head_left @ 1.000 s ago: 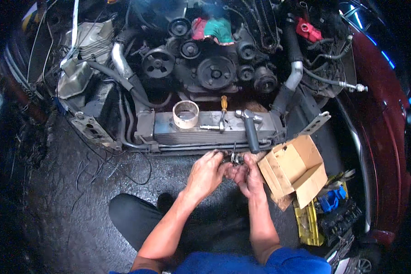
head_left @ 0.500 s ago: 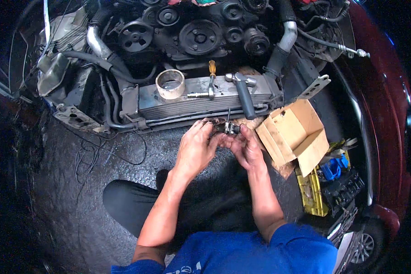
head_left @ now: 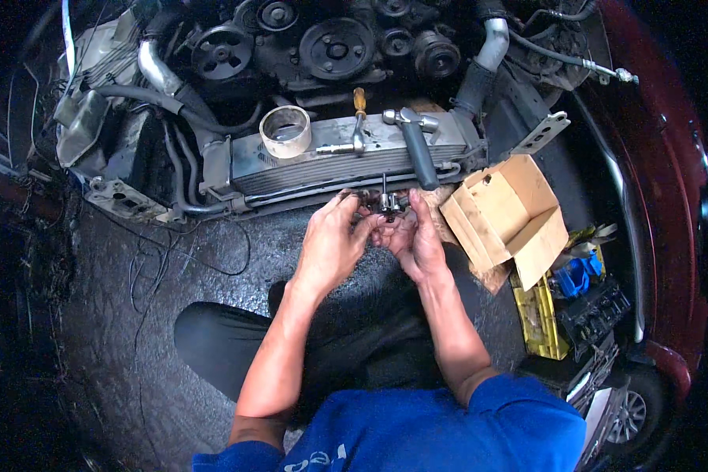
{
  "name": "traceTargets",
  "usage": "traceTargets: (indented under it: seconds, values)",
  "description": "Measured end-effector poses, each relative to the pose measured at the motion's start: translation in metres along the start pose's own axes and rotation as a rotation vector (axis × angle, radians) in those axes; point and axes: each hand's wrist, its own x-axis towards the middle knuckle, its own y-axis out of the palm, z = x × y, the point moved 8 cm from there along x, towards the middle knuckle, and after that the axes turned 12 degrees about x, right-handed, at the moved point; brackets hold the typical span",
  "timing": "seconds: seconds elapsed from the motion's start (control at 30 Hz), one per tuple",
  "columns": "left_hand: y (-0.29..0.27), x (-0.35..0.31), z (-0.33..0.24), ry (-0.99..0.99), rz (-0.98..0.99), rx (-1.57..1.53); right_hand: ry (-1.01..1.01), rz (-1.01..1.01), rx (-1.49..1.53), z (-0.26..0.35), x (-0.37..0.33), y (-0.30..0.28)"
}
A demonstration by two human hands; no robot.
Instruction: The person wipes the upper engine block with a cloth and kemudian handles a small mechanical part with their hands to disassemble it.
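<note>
A small dark and silver metal part with a thin stem pointing up is between my two hands, in front of the finned cooler. My left hand has its fingers and thumb closed on the left side of this part. From the right, my right hand supports it, its fingers curled beneath and its thumb raised alongside. The fingers hide much of the part, so its exact kind cannot be made out. Past the hands, a hammer with a black handle lies on the cooler, close to a ratchet with an amber handle.
A pale ring stands on the flat top of the finned cooler, with engine pulleys behind. At the right are an opened cardboard box and a yellow tool case. Thin black cable lies on the floor at left.
The view has shifted slightly, so the cooler and the tools on it appear higher and further left. My right thumb has straightened upward beside the metal part, and both hands still hold it.
</note>
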Motion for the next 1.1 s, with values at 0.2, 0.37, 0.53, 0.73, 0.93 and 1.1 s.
traceTargets:
  seconds: [0.2, 0.37, 0.53, 0.73, 0.93, 1.1]
  values:
    - [0.000, 0.003, 0.007, -0.011, 0.034, 0.102, 0.080, -0.028, -0.042, 0.001, 0.001, 0.003]
    - [0.003, 0.001, 0.011, -0.067, 0.086, -0.003, 0.110, -0.045, -0.032, 0.000, 0.002, 0.003]
    - [0.003, 0.005, 0.016, -0.102, 0.020, -0.093, 0.112, -0.057, 0.002, 0.003, 0.001, 0.004]
    - [0.009, 0.004, 0.020, -0.134, 0.060, -0.166, 0.160, -0.066, 0.042, 0.004, 0.001, 0.000]
    - [0.012, 0.006, 0.022, -0.160, 0.087, -0.059, 0.167, -0.092, -0.053, 0.002, 0.001, -0.005]
    - [0.012, 0.008, 0.026, -0.138, 0.066, -0.126, 0.163, -0.040, -0.073, 0.004, 0.001, -0.002]
